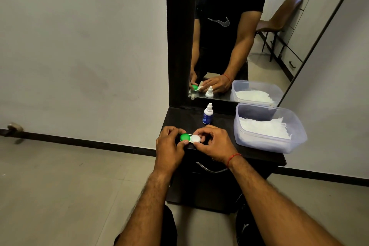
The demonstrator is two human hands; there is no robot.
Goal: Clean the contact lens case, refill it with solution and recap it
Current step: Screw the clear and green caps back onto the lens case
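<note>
Left hand clamps the green round cap; right hand pinches the white round cap of the small plastic lens case. Brace left, twist right gently (case seems still capped), keeping it low over the bench.

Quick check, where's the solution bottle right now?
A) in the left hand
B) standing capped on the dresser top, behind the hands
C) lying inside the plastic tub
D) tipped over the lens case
B: the solution bottle stands upright with its white cap on, on the dresser top behind both hands, while the left hand and right hand hold the lens case.
</note>
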